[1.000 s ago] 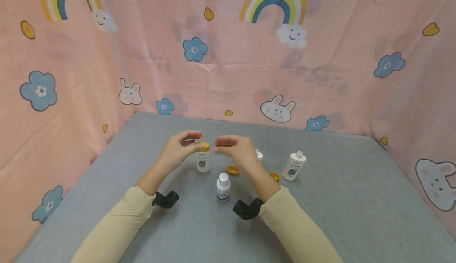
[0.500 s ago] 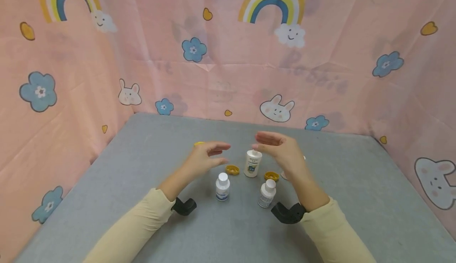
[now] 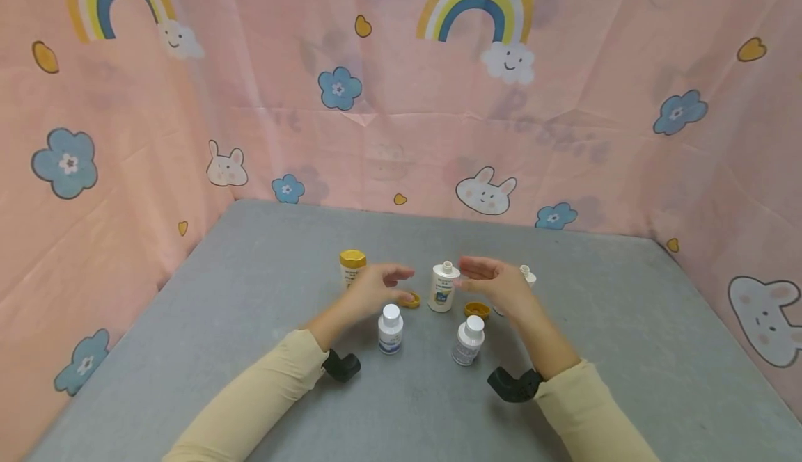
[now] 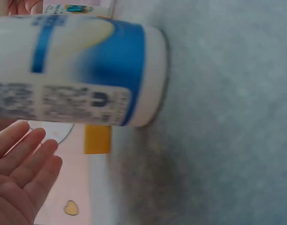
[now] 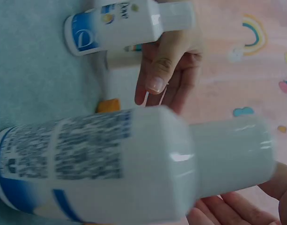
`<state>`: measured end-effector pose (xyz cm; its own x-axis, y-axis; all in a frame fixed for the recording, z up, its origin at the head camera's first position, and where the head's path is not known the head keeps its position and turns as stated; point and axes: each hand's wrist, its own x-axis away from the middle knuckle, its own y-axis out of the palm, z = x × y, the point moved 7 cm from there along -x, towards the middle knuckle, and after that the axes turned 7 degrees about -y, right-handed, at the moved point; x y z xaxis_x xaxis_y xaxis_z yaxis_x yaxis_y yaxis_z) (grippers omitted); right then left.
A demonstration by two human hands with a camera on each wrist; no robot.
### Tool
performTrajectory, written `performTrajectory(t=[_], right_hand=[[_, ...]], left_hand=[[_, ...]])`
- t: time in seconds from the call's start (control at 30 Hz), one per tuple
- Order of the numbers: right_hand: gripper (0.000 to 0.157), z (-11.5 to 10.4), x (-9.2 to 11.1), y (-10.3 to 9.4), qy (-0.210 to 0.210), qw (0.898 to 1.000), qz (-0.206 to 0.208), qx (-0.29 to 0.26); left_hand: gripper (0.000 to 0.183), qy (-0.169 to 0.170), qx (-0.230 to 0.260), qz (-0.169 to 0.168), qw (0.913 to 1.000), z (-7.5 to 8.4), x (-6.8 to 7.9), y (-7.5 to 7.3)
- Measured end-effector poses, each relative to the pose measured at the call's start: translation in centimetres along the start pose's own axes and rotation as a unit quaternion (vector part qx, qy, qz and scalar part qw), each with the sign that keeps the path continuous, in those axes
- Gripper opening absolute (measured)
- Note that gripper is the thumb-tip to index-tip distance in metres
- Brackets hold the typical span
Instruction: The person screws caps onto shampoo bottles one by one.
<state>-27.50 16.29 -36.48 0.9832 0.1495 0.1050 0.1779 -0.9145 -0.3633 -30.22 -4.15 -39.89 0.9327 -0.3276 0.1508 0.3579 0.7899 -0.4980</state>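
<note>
In the head view my left hand (image 3: 379, 288) hovers with fingers stretched toward the right, just beyond a small white bottle with a white cap (image 3: 390, 330). My right hand (image 3: 499, 287) faces it from the other side, fingers loosely bent. Between them stands a white bottle with a bare neck (image 3: 443, 288); the right fingertips are close to it, contact unclear. A yellow cap (image 3: 410, 300) lies partly behind the left hand. Both wrist views show straight or relaxed fingers holding nothing, with a white-capped bottle (image 4: 87, 65) large before the left wrist camera and another (image 5: 96, 164) before the right.
A bottle with a yellow cap (image 3: 352, 260) stands behind the left hand. Another uncapped bottle (image 3: 528, 275) is mostly hidden by the right hand. A second yellow cap (image 3: 477, 310) lies near the second white-capped bottle (image 3: 468, 340). A pink printed curtain (image 3: 388, 142) encloses the grey table (image 3: 401, 413).
My left hand has moved right and nearer, away from the yellow-capped bottle. The right hand has moved right, then slightly down, uncovering the uncapped middle bottle and the second white-capped one.
</note>
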Motion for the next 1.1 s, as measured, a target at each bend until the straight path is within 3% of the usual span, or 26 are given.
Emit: performTrajectory(t=[0.33, 0.77, 1.1], right_hand=[[0.065, 2.5, -1.0, 1.3, 0.0, 1.0, -0.006, -0.004], [0.054, 3.4, -1.3, 2.1, 0.009, 0.999, 0.008, -0.032], [0.046, 3.4, -1.0, 1.3, 0.016, 0.999, 0.038, -0.021]], left_hand=[[0.053, -0.03, 0.021, -0.028, 0.9989, -2.0, -1.2, 1.3], [0.049, -0.033, 0.004, -0.046, 0.9984, -2.2, -1.2, 1.6], [0.039, -0.035, -0.012, -0.033, 0.9988, -1.7, -0.8, 1.3]])
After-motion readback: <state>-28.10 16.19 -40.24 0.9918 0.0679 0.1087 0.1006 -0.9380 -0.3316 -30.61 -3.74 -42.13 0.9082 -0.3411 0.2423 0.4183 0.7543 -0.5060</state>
